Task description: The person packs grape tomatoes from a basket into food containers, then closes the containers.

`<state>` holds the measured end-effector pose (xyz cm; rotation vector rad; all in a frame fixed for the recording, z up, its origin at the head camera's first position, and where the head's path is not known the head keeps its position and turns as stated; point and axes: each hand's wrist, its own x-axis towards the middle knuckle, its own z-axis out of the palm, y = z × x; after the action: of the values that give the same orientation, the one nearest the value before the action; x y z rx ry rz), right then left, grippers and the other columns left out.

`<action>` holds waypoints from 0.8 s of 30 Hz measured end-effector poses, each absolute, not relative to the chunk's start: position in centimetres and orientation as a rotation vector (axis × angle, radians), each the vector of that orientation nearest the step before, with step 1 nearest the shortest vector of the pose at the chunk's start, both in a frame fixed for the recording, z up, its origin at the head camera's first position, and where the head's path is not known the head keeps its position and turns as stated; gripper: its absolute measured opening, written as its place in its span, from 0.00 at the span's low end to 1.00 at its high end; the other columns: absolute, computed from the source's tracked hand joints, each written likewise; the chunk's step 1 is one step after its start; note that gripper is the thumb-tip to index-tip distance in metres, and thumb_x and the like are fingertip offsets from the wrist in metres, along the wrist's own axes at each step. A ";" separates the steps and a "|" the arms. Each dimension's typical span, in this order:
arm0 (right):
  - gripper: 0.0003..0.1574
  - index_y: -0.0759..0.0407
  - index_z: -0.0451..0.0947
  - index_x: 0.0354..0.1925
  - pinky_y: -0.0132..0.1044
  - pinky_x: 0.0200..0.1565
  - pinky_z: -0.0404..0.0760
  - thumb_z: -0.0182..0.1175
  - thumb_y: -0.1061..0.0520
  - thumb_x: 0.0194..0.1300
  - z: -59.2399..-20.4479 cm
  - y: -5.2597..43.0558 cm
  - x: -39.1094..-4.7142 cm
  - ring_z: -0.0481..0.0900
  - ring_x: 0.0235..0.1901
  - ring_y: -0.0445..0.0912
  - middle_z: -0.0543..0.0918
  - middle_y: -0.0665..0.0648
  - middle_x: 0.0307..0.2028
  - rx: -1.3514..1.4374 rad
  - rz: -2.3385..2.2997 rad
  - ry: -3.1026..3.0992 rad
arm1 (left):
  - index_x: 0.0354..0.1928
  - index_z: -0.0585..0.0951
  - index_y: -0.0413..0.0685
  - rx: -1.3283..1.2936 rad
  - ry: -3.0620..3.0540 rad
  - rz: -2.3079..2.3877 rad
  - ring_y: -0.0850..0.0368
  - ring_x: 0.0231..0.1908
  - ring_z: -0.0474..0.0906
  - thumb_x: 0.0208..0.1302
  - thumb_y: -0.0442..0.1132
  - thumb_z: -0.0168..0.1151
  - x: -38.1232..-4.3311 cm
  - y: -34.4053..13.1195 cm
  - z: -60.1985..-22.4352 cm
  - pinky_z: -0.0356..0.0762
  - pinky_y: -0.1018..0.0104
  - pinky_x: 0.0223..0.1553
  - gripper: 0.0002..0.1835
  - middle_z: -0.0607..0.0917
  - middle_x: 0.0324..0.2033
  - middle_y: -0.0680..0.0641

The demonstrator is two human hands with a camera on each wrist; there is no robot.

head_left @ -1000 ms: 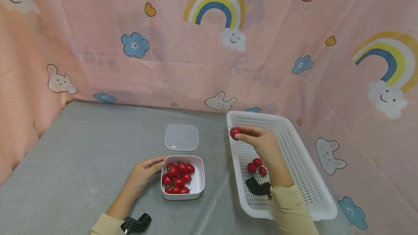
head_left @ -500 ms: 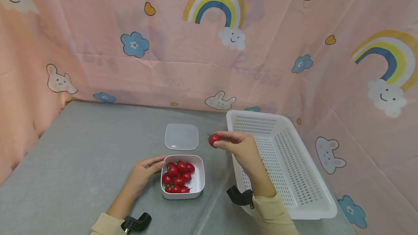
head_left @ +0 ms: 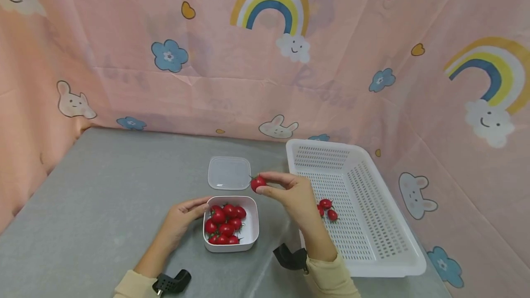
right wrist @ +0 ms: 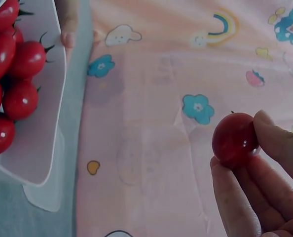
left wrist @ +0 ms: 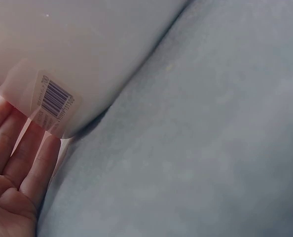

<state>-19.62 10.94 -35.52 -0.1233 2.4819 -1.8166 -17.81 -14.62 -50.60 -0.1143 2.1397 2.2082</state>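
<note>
My right hand point(head_left: 293, 197) pinches a red cherry tomato point(head_left: 258, 183) between thumb and fingers, above the table just beyond the right back corner of a white box point(head_left: 250, 238). In the right wrist view the tomato point(right wrist: 235, 140) is held at the fingertips, apart from the box. Several cherry tomatoes point(head_left: 226, 229) lie in the box, mostly toward its left side. With fairly straight fingers, my left hand point(head_left: 182, 219) touches the box's left back corner. The left wrist view shows those fingers point(left wrist: 40, 170) against the box's outer wall, by a barcode label point(left wrist: 56, 98).
A clear lid point(head_left: 229, 173) lies flat behind the box. On the right stands a white perforated basket point(head_left: 364, 201) with a few cherry tomatoes point(head_left: 332, 215) in it. A pink printed cloth point(head_left: 215, 82) hangs behind the grey table point(head_left: 103, 187).
My right hand has carried the cherry tomato leftward, from over the basket to near the box and lid. My left hand has stayed at the box.
</note>
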 end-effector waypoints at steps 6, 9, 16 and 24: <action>0.18 0.58 0.88 0.45 0.40 0.52 0.83 0.75 0.59 0.53 -35.7 10.1 -18.9 0.84 0.51 0.46 0.90 0.57 0.45 -0.154 -1.843 2.482 | 0.57 0.81 0.33 -0.125 2.145 2.190 0.73 0.45 0.82 0.66 0.39 0.65 -17.7 -14.7 -50.5 0.78 0.75 0.49 0.21 0.89 0.44 0.58; 0.18 0.58 0.88 0.45 0.43 0.53 0.84 0.75 0.58 0.54 -36.3 9.7 -18.5 0.83 0.53 0.48 0.89 0.57 0.46 -0.165 -1.857 2.460 | 0.57 0.81 0.33 -0.135 2.153 2.179 0.73 0.45 0.82 0.66 0.39 0.66 -17.7 -14.7 -50.4 0.78 0.75 0.49 0.21 0.89 0.47 0.52; 0.18 0.59 0.88 0.45 0.47 0.56 0.81 0.75 0.58 0.54 -39.0 8.9 -17.6 0.82 0.56 0.51 0.89 0.58 0.46 -0.135 -1.840 2.443 | 0.57 0.81 0.32 -0.141 2.147 2.189 0.72 0.43 0.82 0.65 0.38 0.66 -17.7 -14.7 -50.3 0.78 0.75 0.48 0.21 0.90 0.45 0.53; 0.19 0.61 0.88 0.44 0.31 0.45 0.83 0.76 0.57 0.53 -41.7 8.5 -16.8 0.83 0.53 0.51 0.89 0.60 0.44 -0.130 -1.786 2.428 | 0.57 0.81 0.34 -0.137 2.150 2.181 0.72 0.44 0.82 0.65 0.39 0.66 -17.6 -14.7 -50.2 0.78 0.74 0.49 0.21 0.90 0.45 0.54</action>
<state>-16.76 8.54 -41.73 -0.1302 2.4278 -1.7861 -17.65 -14.67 -50.16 -0.1368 2.1502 2.1808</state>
